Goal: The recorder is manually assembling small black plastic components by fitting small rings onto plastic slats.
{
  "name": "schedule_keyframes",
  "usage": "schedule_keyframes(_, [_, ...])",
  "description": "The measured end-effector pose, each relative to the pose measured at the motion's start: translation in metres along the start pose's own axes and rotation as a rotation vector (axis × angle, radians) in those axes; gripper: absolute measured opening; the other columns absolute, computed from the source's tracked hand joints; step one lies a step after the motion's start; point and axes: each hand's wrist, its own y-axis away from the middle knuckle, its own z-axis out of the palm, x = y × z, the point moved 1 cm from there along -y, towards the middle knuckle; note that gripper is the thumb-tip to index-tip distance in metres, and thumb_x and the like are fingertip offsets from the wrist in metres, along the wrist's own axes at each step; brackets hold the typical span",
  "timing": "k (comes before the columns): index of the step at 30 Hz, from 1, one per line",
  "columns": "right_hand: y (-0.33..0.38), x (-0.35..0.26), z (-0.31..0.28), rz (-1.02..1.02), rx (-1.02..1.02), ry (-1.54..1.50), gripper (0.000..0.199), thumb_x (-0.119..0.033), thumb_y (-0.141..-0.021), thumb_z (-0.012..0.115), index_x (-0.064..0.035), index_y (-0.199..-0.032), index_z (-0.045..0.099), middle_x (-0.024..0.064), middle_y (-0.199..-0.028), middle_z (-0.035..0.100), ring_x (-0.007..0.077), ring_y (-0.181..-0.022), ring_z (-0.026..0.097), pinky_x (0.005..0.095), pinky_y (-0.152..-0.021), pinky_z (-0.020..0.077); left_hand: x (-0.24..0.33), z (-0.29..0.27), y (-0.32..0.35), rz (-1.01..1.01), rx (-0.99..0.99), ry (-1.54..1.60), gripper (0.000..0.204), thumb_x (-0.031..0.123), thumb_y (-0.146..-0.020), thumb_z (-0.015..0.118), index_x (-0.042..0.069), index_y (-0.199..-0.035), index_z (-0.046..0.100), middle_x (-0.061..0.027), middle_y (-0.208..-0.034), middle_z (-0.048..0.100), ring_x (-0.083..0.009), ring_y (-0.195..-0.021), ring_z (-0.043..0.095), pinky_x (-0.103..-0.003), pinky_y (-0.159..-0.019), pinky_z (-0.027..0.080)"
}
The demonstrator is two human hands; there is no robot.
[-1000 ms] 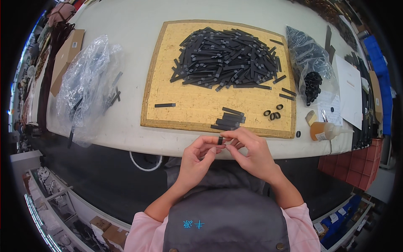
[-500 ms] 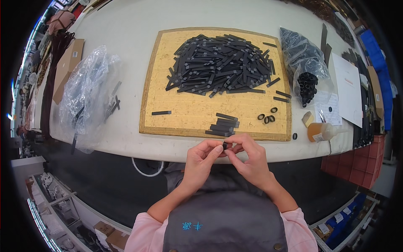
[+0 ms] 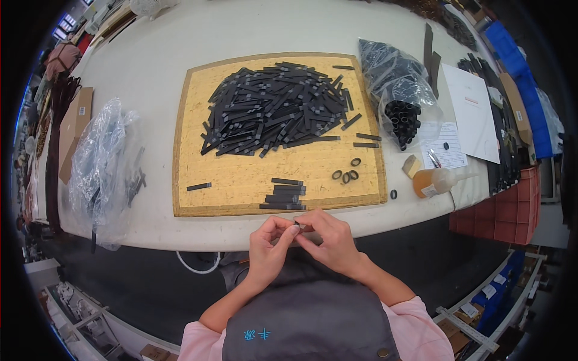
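Note:
Just off the front edge of the table, my left hand [image 3: 270, 243] and my right hand [image 3: 330, 239] meet fingertip to fingertip. Both are closed in a pinch on a small black strip [image 3: 297, 224], bent round and mostly covered by the fingers. Beyond them lies a yellow board [image 3: 241, 180] with a brown border. A short row of black strips [image 3: 286, 197] sits at its near edge, closest to my hands. A big heap of similar strips [image 3: 277, 108] covers the board's far half. Several small black rings [image 3: 346, 177] lie at its right, and one lone strip [image 3: 198, 186] at its left.
On the right are a clear bag of black tube-like pieces [image 3: 403, 123], a tan block [image 3: 412, 166], a bottle of amber liquid [image 3: 428, 183] and white paper [image 3: 472, 114]. A crumpled plastic bag [image 3: 99, 174] lies left. A red crate [image 3: 503, 207] stands beside the table.
The whole view has shifted, so the board and table sit further left and lower. My hands keep their pinch on the small strip, with slight finger movement.

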Motion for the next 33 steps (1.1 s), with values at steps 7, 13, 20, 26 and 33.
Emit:
schedule_keyframes(7, [-0.015, 0.018, -0.049, 0.088, 0.17, 0.083, 0.026, -0.002, -0.079, 0.08, -0.0006, -0.102, 0.066, 0.0103, -0.09, 0.067, 0.0216, -0.076, 0.069, 0.0303, -0.069, 0.0553, 0.033, 0.015, -0.015, -0.002, -0.096, -0.05, 0.026, 0.011, -0.104, 0.056, -0.005, -0.125, 0.059, -0.0123, -0.104, 0.072, -0.0149, -0.09, 0.069, -0.027, -0.082, 0.055])
schedule_keyframes(13, [-0.024, 0.047, -0.085, 0.254, 0.263, 0.485, 0.031, -0.015, -0.082, 0.08, -0.0024, -0.106, 0.065, 0.0087, -0.095, 0.064, 0.0238, -0.076, 0.063, 0.0348, -0.069, 0.0533, 0.025, -0.017, -0.028, 0.244, 0.129, -0.265, 0.022, 0.006, -0.1, 0.059, -0.003, -0.119, 0.063, -0.0119, -0.103, 0.073, -0.0151, -0.093, 0.07, -0.028, -0.086, 0.053])
schedule_keyframes(20, [-0.041, 0.041, -0.089, 0.296, 0.162, 0.386, 0.066, -0.029, -0.077, 0.085, -0.0038, -0.13, 0.054, 0.0111, -0.119, 0.056, 0.0282, -0.094, 0.061, 0.0406, -0.08, 0.0521, 0.033, -0.06, -0.041, 0.354, 0.328, -0.591, 0.025, 0.001, -0.092, 0.062, -0.002, -0.117, 0.066, -0.0136, -0.113, 0.069, -0.024, -0.105, 0.065, -0.034, -0.093, 0.05])
schedule_keyframes(26, [-0.054, 0.044, -0.071, 0.115, 0.091, 0.501, 0.034, -0.022, -0.081, 0.08, -0.0079, -0.11, 0.07, 0.0091, -0.107, 0.057, 0.0286, -0.098, 0.056, 0.0388, -0.087, 0.0478, 0.046, -0.044, -0.068, 0.657, 0.124, -0.887, 0.03, -0.002, -0.088, 0.061, 0.001, -0.117, 0.068, -0.0122, -0.123, 0.065, -0.0324, -0.117, 0.056, -0.04, -0.101, 0.046])
schedule_keyframes(33, [-0.065, 0.011, -0.041, -0.049, 0.183, 0.549, 0.024, -0.012, -0.083, 0.075, -0.006, -0.105, 0.07, 0.0094, -0.103, 0.06, 0.029, -0.098, 0.054, 0.0389, -0.086, 0.0465, 0.042, -0.043, -0.076, 0.661, 0.048, -0.941, 0.024, 0.005, -0.084, 0.071, 0.004, -0.108, 0.072, -0.0101, -0.123, 0.064, -0.0313, -0.119, 0.055, -0.042, -0.099, 0.046])
